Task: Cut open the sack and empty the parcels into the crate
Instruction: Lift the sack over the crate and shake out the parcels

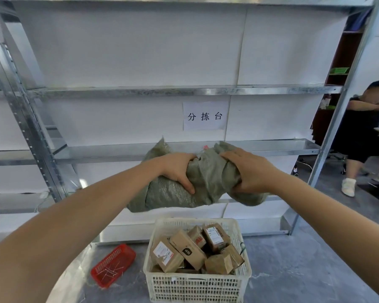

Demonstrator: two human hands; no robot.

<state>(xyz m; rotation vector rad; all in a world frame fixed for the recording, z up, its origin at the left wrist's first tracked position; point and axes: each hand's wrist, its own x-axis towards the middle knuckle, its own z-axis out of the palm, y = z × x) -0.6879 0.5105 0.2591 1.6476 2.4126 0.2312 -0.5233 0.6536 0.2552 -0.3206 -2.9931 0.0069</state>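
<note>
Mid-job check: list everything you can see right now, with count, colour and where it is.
sack: one, grey-green, bunched, held in the air above the crate
crate: one, white, on the floor below the sack
parcels: at least six, brown cardboard, inside the crate
basket: one, red, on the floor left of the crate
shelving: one unit ahead, silver metal, behind the sack
paper sign: one, white, on the shelving's back panel
person: one, in black, far right
left hand: grips the sack's left part
right hand: grips the sack's right part
</note>
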